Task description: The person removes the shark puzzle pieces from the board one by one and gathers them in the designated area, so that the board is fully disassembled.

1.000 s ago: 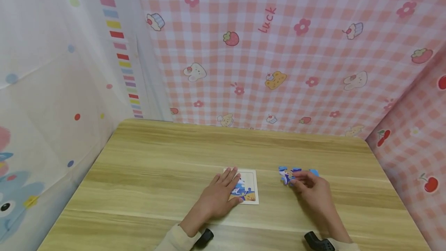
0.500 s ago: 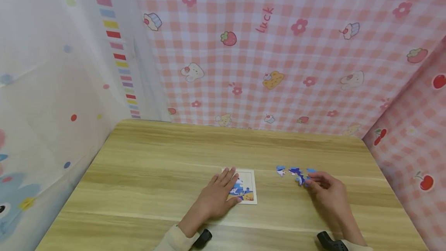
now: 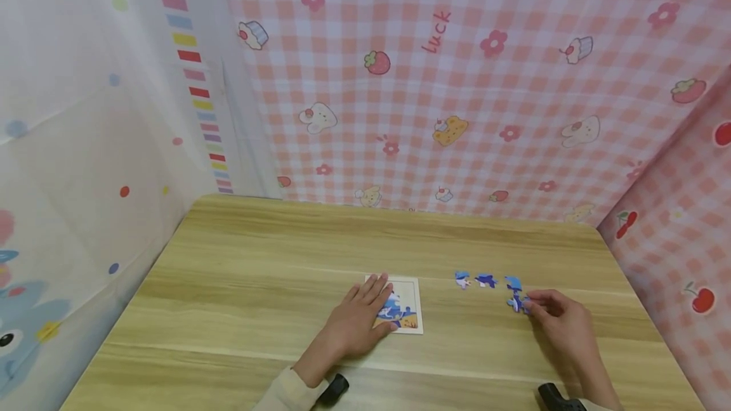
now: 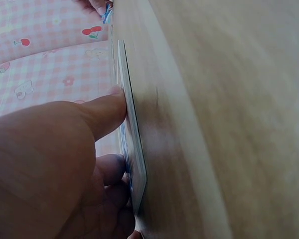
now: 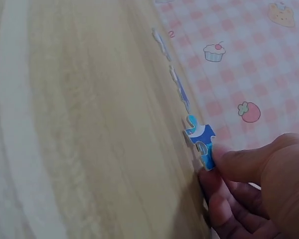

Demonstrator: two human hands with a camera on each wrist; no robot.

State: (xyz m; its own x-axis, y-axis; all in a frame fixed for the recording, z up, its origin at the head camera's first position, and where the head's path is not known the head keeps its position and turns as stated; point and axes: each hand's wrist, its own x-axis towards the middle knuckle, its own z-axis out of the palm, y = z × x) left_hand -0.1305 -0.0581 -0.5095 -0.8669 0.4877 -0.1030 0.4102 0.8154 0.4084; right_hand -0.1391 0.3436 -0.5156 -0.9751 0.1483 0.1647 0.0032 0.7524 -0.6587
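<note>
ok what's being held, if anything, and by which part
The right hand pinches a blue-and-white jigsaw piece by the edge nearest that hand; the left hand only rests on a square, white-bordered puzzle board.

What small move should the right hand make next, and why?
Probably carry the puzzle piece left to the board: the right hand pinches it, the left hand rests on the board, and the board's upper right looks unfilled.

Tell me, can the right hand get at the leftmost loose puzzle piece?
Probably yes: the right hand holds another piece, but only flat pieces lie on the way to the leftmost loose puzzle piece.
</note>
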